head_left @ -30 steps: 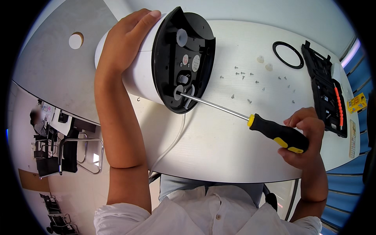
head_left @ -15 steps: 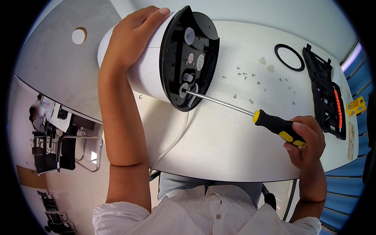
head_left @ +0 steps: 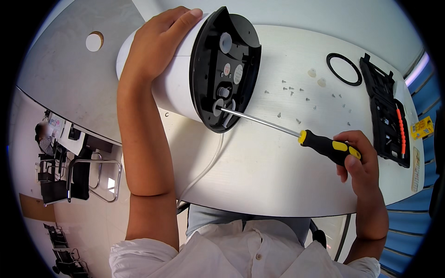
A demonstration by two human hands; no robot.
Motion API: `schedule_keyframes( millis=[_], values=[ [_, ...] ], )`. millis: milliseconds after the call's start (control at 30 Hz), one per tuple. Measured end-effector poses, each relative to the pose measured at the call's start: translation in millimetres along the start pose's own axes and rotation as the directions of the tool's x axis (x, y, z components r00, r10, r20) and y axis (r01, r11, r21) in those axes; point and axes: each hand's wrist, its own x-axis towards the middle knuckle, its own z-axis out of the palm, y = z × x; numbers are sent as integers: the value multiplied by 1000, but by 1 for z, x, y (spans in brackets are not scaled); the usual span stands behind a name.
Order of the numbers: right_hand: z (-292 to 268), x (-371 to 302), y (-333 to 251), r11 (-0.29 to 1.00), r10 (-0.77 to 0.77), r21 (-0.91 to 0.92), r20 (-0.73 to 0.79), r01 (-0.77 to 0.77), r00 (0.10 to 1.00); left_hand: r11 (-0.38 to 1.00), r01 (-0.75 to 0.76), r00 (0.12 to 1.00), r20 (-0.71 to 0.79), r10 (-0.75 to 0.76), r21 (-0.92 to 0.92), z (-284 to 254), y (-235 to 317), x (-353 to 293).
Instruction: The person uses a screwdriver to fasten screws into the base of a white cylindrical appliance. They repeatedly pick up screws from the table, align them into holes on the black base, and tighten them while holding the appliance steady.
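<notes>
The screwdriver (head_left: 327, 146) has turned, clasped in my right grip (head_left: 364, 155); my left grip (head_left: 160, 44) holds the white appliance (head_left: 174, 97). Screws (head_left: 279, 115) lie loose; its black base (head_left: 209, 76) remains attached.

Tipped on its side at 11 o'clock: white, rounded appliance (head_left: 176, 92), black underside (head_left: 214, 70) turned toward 3 o'clock, showing pale round fittings and two small stickers. Slanting in from 3 o'clock: long screwdriver (head_left: 302, 137), handle black with yellow patches, bare metal shaft aimed between 9 and 10 o'clock, tip at the pale fitting near the underside's 6 o'clock end.
</notes>
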Motion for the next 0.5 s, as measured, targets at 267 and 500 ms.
schedule_keyframes(
  millis=[267, 500],
  values=[
    [-2, 9, 8, 471, -711, -682, 82, 560, 698, 999, 7, 1000, 17, -6, -33, -1, 0, 0],
    [-2, -3, 7, 355, -725, -733, 176, 580, 666, 990, 51, 999, 6, -50, -132, 2, 9, -4]
  ],
)
